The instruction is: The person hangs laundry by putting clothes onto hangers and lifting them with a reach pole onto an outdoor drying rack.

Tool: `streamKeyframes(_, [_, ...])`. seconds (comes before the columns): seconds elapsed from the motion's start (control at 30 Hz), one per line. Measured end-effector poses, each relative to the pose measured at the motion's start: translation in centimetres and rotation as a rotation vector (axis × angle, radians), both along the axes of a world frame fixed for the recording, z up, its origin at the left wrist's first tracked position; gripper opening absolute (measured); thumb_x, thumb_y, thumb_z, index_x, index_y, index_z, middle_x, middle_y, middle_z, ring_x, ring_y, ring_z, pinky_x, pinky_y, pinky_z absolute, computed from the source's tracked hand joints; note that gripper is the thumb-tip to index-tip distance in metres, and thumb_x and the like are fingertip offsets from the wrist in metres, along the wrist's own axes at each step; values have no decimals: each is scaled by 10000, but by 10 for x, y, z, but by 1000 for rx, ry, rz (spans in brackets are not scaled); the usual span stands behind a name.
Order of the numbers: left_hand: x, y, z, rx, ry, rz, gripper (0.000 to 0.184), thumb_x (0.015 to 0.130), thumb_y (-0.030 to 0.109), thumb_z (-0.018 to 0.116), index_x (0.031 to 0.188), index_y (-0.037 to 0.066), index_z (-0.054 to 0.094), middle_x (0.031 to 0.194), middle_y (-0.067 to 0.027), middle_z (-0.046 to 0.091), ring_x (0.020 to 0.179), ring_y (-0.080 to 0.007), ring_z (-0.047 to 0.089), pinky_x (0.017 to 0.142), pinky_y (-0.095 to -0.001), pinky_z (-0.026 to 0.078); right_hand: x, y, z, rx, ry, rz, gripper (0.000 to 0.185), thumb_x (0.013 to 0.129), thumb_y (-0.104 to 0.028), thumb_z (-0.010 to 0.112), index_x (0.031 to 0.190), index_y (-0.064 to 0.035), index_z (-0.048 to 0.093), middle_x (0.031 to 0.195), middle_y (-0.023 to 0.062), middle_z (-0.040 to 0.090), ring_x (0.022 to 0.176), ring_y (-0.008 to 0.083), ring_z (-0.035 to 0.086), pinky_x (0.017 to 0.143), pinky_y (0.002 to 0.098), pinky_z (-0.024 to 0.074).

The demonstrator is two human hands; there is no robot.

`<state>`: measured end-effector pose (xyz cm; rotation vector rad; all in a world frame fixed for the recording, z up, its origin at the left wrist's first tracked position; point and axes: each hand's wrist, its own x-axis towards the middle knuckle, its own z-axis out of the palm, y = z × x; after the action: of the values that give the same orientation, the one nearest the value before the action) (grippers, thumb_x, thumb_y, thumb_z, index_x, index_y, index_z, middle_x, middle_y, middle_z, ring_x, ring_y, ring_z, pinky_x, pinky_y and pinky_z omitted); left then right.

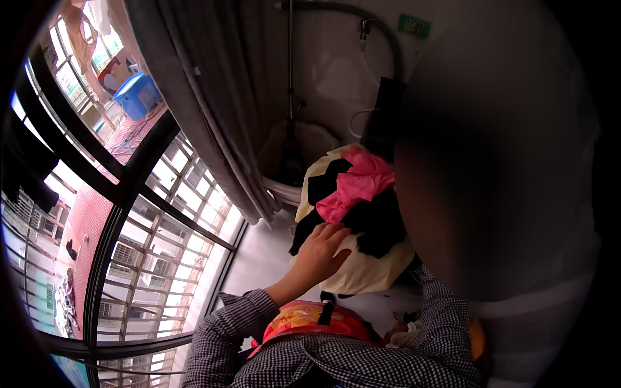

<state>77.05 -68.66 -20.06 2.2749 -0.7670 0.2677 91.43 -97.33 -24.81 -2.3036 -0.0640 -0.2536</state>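
Note:
My left hand (318,255) rests with its fingers spread at the near edge of a heap of clothes. Its fingertips are over black cloth (375,223), just below a crumpled pink garment (359,184). Cream-coloured cloth (362,270) shows under and around the heap, on the near side and at the far left. My right sleeve (446,313), in a black-and-white check, reaches up toward the heap's right side. A large, dark blurred shape (491,168) close to the camera covers that side, and my right hand is hidden.
A grey curtain (213,97) hangs at left beside a black-framed window (123,187) with bars outside. Behind the heap stands a pale round basin (284,191). A tap (365,29) and a grey hose (391,39) are on the wall. Outside sits a blue bin (138,97).

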Motion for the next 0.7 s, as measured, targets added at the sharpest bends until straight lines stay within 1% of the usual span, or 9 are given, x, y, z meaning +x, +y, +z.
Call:
streamKeyframes(0.03, [12,-12,-3,41,-29,23,464,726,177,674,1150,47,537,1147,-123,533,1074,-318,480,885,-402,420,11,-6,-1,155,131,-28,218,740,-118,620,957,-90,626,971,82,637,894,182,607,799,284,460])
streamKeyframes(0.07, [20,-22,-3,130,-77,80,534,700,192,684,1187,55,515,1195,-123,506,1106,-311,456,876,-401,401,16,-4,17,327,-125,55,210,763,-79,571,967,-45,610,870,72,642,807,130,594,736,265,463])
streamKeyframes(0.17, [45,-39,-2,265,-122,193,563,670,191,690,1196,87,518,1221,-105,498,1112,-289,457,850,-387,389,11,-6,99,736,-195,-124,248,800,-77,558,1038,-13,578,940,58,596,843,150,559,755,279,466])
streamKeyframes(0.27, [59,-40,-7,256,-206,178,391,688,155,662,1072,116,597,1179,-60,538,1067,-257,493,815,-378,390,20,-34,150,1171,-515,-37,322,886,-212,511,1147,-25,539,1114,99,579,989,198,571,833,335,476])
streamKeyframes(0.3, [64,-40,-8,243,-276,167,322,712,131,646,1032,113,616,1134,-53,568,1019,-250,526,789,-370,405,8,-19,182,1253,-676,-92,203,876,-157,489,1005,-30,580,972,54,586,845,150,567,745,293,471])
streamKeyframes(0.37, [73,-46,-3,102,-195,168,238,750,111,629,988,97,625,1048,-61,594,938,-226,565,749,-342,430,-8,-20,210,1328,-735,-96,164,882,-159,463,907,-42,575,899,29,572,791,117,551,735,261,457])
streamKeyframes(0.43, [84,-53,15,-113,-77,174,183,781,112,615,960,77,625,972,-66,611,853,-213,592,710,-313,444,-2,-44,193,1273,-836,-47,354,889,-196,487,1186,-2,475,1189,120,520,1097,244,514,922,405,435])
streamKeyframes(0.57, [111,-55,106,-720,91,205,179,820,122,593,959,10,611,907,-81,621,756,-215,610,681,-291,467,-14,-18,185,1285,-892,-67,406,877,-218,500,1233,-29,444,1229,126,492,1124,275,490,927,444,426])
streamKeyframes(0.7, [116,17,154,-770,-447,465,238,877,134,520,1063,-4,572,1009,-124,608,906,-217,601,798,-298,477,-26,-13,143,1105,-980,-120,419,880,-241,497,1232,-20,440,1227,142,491,1105,309,502,912,457,439])
